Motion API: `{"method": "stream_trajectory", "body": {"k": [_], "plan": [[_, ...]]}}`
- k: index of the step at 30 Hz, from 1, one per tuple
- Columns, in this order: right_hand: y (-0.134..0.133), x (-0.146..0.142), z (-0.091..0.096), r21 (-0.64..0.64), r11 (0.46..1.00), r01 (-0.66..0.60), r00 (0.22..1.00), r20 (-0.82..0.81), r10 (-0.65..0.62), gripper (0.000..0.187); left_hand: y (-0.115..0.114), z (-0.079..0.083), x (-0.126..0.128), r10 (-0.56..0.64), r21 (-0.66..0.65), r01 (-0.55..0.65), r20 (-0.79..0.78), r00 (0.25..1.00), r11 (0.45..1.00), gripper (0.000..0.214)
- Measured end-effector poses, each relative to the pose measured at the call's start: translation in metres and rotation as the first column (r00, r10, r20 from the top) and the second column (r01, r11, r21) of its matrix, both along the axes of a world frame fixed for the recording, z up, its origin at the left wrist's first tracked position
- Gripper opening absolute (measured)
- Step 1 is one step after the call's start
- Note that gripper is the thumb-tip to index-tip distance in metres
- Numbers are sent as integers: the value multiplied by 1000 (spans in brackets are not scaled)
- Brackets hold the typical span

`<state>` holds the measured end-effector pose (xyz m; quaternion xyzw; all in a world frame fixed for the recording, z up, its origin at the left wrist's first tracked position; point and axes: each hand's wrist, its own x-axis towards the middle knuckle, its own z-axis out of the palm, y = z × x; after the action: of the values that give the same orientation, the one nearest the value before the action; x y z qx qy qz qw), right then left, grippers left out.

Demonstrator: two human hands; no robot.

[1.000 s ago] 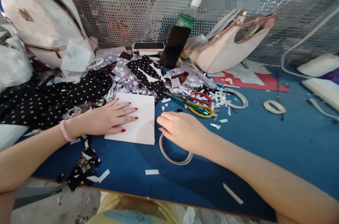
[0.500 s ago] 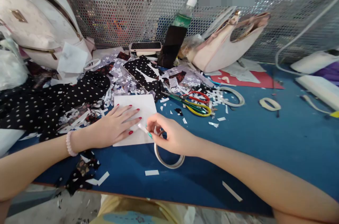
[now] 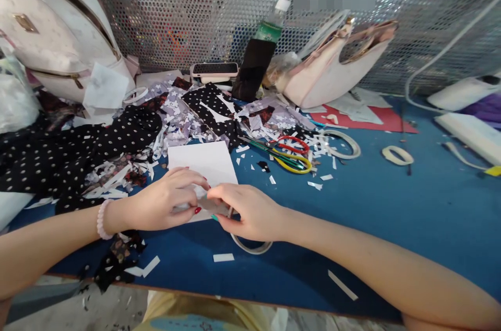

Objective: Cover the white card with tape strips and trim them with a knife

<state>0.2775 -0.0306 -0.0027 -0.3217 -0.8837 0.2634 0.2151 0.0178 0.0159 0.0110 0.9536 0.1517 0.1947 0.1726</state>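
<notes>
A white sheet of paper (image 3: 203, 158) lies on the blue table, with both hands over its near half. My left hand (image 3: 166, 200) is curled, its thumb and fingertips drawn together just above the sheet. Almost touching it, my right hand (image 3: 250, 211) has its thumb and forefinger bent inward. Between the fingertips is a small pale piece, too hidden to name. A roll of white tape (image 3: 254, 248) lies partly under my right hand, only its near rim showing.
Scissors (image 3: 289, 156) with red and yellow handles lie past the sheet among paper bits. Dotted black fabric (image 3: 113, 132) and scraps spread on the left. Behind are a backpack (image 3: 50, 33), a bottle (image 3: 258, 54), a phone (image 3: 215, 69) and a handbag (image 3: 321, 75). More tape rolls (image 3: 397, 155) lie right.
My left hand has gone from lying flat on the sheet to curled fingers. My right hand has moved slightly left and nearer me, bringing the fingertips of both hands together.
</notes>
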Motion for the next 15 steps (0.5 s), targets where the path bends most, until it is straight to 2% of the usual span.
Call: {"method": "stream_trajectory", "body": {"k": [3,8,12,15], "plan": [[2,2,-1,107,994,16,1000,23,-18,24,0,4,-2,-2,-33,2,20,1000,999,17],[3,6,-2,271,962,-38,996,84,15,14,1,8,-3,-33,-31,33,16,999,999,18],[2,11,0,327,943,-59,987,159,7,8,-1,6,-2,18,-14,-18,9,1000,1000,19],[2,17,2,313,949,-48,980,198,-15,11,-5,5,-2,65,-13,-65,-7,998,998,22]]}}
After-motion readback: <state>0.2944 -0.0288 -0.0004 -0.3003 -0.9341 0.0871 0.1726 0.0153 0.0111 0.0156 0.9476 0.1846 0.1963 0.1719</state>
